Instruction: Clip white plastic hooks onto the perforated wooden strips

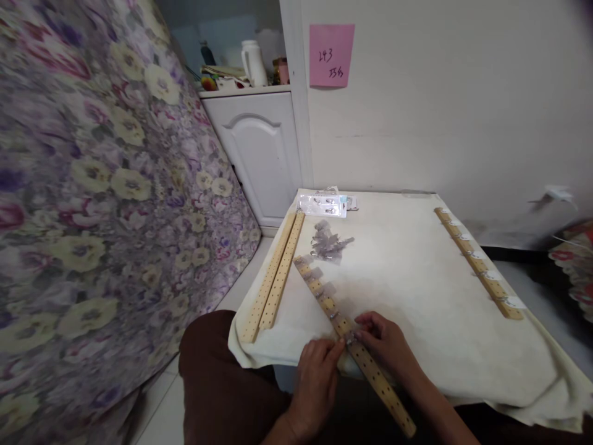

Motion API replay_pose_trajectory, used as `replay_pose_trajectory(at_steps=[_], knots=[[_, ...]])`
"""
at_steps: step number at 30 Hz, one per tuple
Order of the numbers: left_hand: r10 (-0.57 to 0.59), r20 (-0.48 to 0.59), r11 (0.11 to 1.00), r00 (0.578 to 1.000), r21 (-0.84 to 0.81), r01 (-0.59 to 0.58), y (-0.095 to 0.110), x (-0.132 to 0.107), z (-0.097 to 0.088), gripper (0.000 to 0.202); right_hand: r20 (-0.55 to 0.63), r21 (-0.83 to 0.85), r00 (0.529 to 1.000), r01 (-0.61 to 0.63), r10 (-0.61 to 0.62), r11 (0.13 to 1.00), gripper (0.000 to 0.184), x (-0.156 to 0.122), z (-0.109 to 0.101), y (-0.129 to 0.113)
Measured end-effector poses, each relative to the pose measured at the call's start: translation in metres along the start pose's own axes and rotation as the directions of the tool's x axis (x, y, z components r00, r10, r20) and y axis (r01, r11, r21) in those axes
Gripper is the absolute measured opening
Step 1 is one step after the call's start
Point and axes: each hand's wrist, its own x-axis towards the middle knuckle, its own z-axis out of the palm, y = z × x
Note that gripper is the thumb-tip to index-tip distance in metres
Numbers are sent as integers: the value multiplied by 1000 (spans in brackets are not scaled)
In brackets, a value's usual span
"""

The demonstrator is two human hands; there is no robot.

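A narrow wooden strip with rows of holes (pixel 377 377) lies diagonally, its near end sticking out past the table edge. Small metal hooks with clear plastic tags (pixel 319 294) are set along its far half. My left hand (pixel 315 376) has its fingers curled by the strip's left edge, and the thumb presses on the wood beside a small metal hook (pixel 351 338). From the right, my right hand (pixel 384 341) pinches at this same hook with thumb and fingertips, which partly cover it.
Two perforated wooden strips (pixel 282 272) lie on the left of the cloth-covered table (pixel 393 272). Loose hooks in clear plastic (pixel 328 242) are piled beyond my strip. A plastic package (pixel 322 206) lies at the back. Another strip with hooks (pixel 479 266) is on the right.
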Motion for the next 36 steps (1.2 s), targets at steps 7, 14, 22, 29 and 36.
replay_pose_trajectory(at_steps=[7, 14, 22, 29, 36], knots=[[8, -1, 1000, 1000, 11, -8, 0, 1, 0, 54, 10, -7, 1000, 1, -1, 1000, 22, 0, -1, 0], [18, -14, 999, 1000, 29, -18, 0, 1, -1, 55, -9, -21, 1000, 19, -19, 1000, 20, -1, -2, -4], [-3, 41, 999, 999, 42, 1, 0, 3, -2, 51, 12, 4, 1000, 15, -15, 1000, 19, 2, -3, -1], [-16, 26, 996, 1000, 89, 14, 1, 6, -2, 49, 12, 26, 1000, 29, -29, 999, 17, 3, -3, 0], [7, -23, 995, 1000, 95, -5, -1, 4, 0, 48, -17, 93, 1000, 19, -18, 995, 30, -2, -1, 1]])
